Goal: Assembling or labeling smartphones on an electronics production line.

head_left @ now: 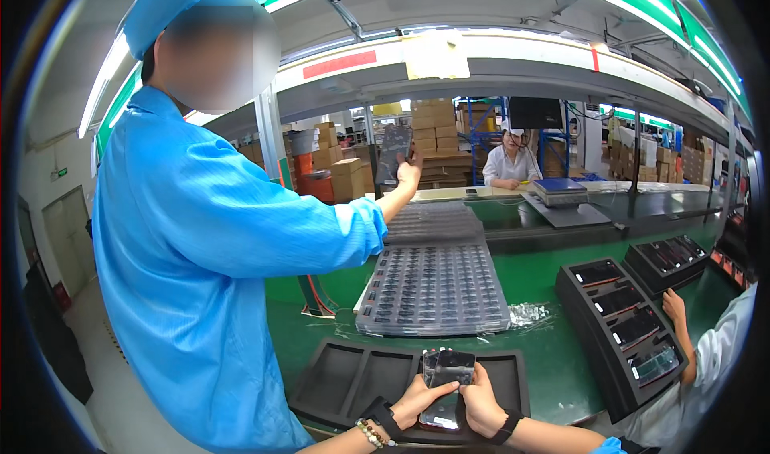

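Observation:
My left hand (416, 401) and my right hand (482, 404) are closed from either side around a dark, glossy phone (455, 366), thumbs meeting on its face. Behind its left edge shows part of another dark slab, perhaps a second phone. A further glossy, phone-like piece (442, 418) lies lower, between my wrists; whether I hold it too, I cannot tell. All this is above a black foam tray (350, 410) with wide rectangular pockets.
Beyond the foam tray, a stack of clear plastic trays (433, 322) holds rows of small dark parts. Crumpled clear film (529, 316) lies beside it. At left, a co-worker in blue (192, 237) reaches across with a dark flat panel (394, 154). Right, foam trays (579, 314) hold phones near another person's hand (674, 306).

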{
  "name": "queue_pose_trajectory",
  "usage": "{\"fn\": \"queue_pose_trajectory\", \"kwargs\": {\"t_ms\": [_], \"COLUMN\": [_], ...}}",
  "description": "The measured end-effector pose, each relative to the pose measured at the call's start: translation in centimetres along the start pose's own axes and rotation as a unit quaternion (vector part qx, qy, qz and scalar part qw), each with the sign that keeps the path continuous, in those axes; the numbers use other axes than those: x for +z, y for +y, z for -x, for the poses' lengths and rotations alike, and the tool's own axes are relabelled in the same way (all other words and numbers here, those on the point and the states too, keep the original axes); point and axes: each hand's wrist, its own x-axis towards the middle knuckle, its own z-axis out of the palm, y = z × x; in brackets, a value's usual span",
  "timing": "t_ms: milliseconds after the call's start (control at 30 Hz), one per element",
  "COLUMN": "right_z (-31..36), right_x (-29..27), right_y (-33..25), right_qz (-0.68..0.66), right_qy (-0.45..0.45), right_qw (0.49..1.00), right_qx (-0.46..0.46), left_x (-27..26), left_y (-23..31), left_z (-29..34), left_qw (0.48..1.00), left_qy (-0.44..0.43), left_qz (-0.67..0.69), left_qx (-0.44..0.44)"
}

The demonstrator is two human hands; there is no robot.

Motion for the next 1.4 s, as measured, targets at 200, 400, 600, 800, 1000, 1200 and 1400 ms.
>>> {"fn": "queue_pose_trajectory", "kwargs": {"t_ms": [200,400,600,800,1000,1200,1400], "right_z": [0.0,0.7,-1.8,-4.5,-2.4,-1.2,-1.4], "right_x": [-1.6,-9.8,-14.7,-15.4,-10.9,-4.8,-4.0], "right_y": [-1.9,-6.3,-4.6,-4.3,-4.1,-2.3,-0.2], "right_qz": [0.063,0.589,0.667,0.633,0.515,0.134,0.076], "right_qy": [-0.126,-0.157,-0.089,-0.057,-0.035,-0.089,-0.035], "right_qw": [0.990,0.758,0.732,0.745,0.828,0.987,0.994], "right_qx": [0.021,-0.233,-0.108,-0.202,-0.218,-0.007,-0.064], "left_x": [-0.7,-2.7,-2.4,0.9,1.5,2.0,0.4], "left_y": [1.7,6.1,10.9,8.9,8.6,8.6,9.2], "left_z": [0.3,2.5,2.1,1.8,1.2,0.7,1.9], "left_qw": [0.994,0.979,0.800,0.617,0.635,0.633,0.650], "left_qy": [0.008,0.051,-0.041,-0.203,-0.191,-0.153,-0.081], "left_qz": [0.092,-0.076,-0.543,-0.717,-0.715,-0.734,-0.720], "left_qx": [-0.066,0.181,0.253,0.253,0.223,0.192,0.229]}}
